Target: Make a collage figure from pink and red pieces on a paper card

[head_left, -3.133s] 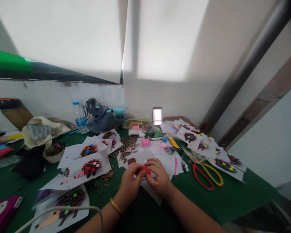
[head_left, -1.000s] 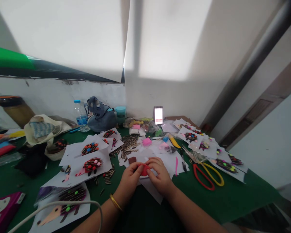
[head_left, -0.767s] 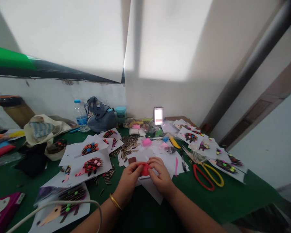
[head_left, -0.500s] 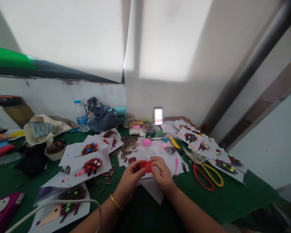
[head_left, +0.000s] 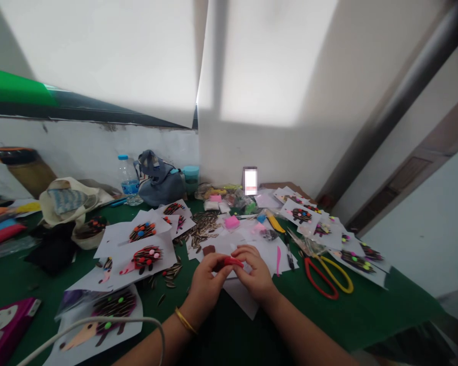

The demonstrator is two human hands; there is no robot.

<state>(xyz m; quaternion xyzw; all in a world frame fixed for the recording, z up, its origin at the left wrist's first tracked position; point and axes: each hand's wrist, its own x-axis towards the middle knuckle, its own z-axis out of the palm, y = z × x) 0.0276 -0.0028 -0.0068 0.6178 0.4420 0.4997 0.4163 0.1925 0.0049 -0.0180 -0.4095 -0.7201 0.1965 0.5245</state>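
Between my two hands is a flattened piece of red modelling clay point(head_left: 233, 261), seen nearly edge-on. My left hand point(head_left: 209, 277) pinches its left side with thumb and fingers; a gold bangle circles that wrist. My right hand point(head_left: 255, 274) pinches the right side, fingers curled over it. Under and behind the hands lie white paper sheets point(head_left: 248, 300). A small brown lump point(head_left: 209, 249) rests just beyond my left fingers, and a pink plastic clay knife point(head_left: 278, 260) lies to the right of my right hand.
Sunflower seeds point(head_left: 204, 226) are heaped behind my left hand. Hedgehog pictures point(head_left: 147, 258) lie at left, more point(head_left: 351, 259) at right. Red-and-yellow-handled scissors point(head_left: 320, 269) lie right. A white cable point(head_left: 110, 319) crosses near my left forearm. A bottle point(head_left: 129, 182) and phone point(head_left: 250, 181) stand behind.
The red clay has turned from showing its round flat face to lying nearly edge-on. My fingers have shifted slightly around it, and the view has moved a little.
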